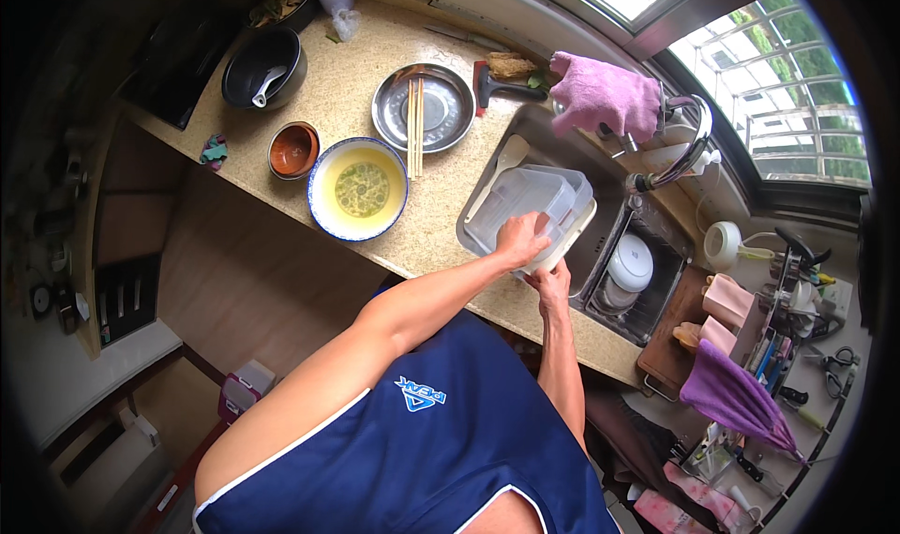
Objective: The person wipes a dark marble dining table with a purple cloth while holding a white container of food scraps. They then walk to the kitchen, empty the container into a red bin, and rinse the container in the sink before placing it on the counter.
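Observation:
Over the sink, my left hand has its fingers curled at the near wall of a clear plastic container; part of its grip is hidden. My right hand holds the near corner of a whitish plastic container or lid, which lies against the clear one. A pale spatula or spoon rests in the sink to their left. A chrome faucet arches over the sink's right side, beside a pink cloth.
On the counter stand a blue-rimmed bowl of yellowish liquid, a brown bowl, a metal dish with chopsticks and a black bowl. Right of the sink are a white bowl and a wooden board.

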The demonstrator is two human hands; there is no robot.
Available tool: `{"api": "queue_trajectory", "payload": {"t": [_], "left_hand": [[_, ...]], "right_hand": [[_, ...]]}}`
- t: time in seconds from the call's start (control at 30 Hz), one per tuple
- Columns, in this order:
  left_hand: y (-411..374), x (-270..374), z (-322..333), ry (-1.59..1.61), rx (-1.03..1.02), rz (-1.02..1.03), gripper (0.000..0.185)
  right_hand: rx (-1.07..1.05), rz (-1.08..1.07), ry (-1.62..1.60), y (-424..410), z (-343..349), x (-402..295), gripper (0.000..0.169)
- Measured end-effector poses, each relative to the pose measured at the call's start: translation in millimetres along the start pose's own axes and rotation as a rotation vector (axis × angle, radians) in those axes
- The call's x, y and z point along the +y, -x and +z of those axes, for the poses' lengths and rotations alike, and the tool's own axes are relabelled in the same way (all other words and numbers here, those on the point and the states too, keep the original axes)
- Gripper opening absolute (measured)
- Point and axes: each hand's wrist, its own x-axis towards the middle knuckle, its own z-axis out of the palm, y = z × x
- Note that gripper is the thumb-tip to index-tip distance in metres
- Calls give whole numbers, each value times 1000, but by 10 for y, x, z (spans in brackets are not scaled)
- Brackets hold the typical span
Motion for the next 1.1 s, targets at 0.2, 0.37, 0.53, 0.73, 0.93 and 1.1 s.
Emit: {"api": "queue_trajectory", "payload": {"t": [0.2,0.37,0.53,0.73,0.93,1.1], "left_hand": [[221,286,176,-74,-114,186,40],[329,423,263,-188,-166,245,38],[578,614,358,-289,-230,354,32],[903,644,617,-499,-316,499,25],[1196,558,794,-700,-282,812,19],[1250,502,825,-836,-102,978,21]], "right_hand": [[101,-59,-199,410,-219,75,51],[83,-78,-366,514,-385,199,58],[61,-40,-549,634,-615,317,60],[-24,-4,-861,786,-747,566,53],[-237,-17,-1047,874,-666,719,45],[-292,16,-1064,800,-581,796,46]]}}
